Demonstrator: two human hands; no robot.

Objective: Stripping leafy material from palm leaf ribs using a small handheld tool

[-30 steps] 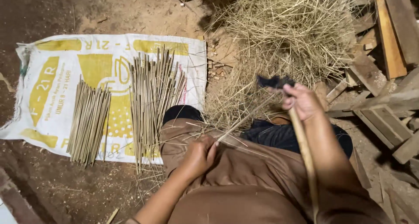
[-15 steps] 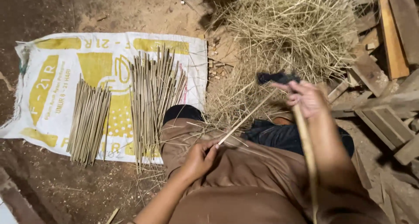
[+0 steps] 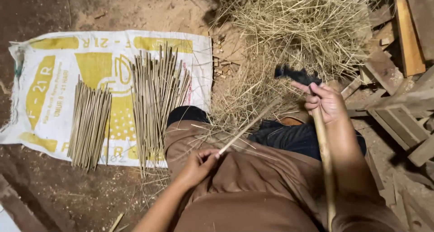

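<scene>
My left hand (image 3: pixel 199 165) rests on my brown-trousered lap and pinches the near end of a thin pale bamboo stick (image 3: pixel 247 127) that slants up to the right. My right hand (image 3: pixel 326 101) grips a long-handled knife (image 3: pixel 322 150); its dark blade (image 3: pixel 294 74) points left above the stick's far end, and the wooden handle runs down along my forearm. Fine shavings lie over my knees.
A white and yellow sack (image 3: pixel 54 78) is spread on the dirt floor at left, bearing two bundles of trimmed sticks (image 3: pixel 89 123) (image 3: pixel 156 96). A big heap of straw-like shavings (image 3: pixel 307 28) lies ahead. Wooden planks and offcuts (image 3: pixel 398 92) are piled at right.
The right hand with the knife has shifted slightly along the stick's far end. The left hand keeps its hold on the stick on my lap.
</scene>
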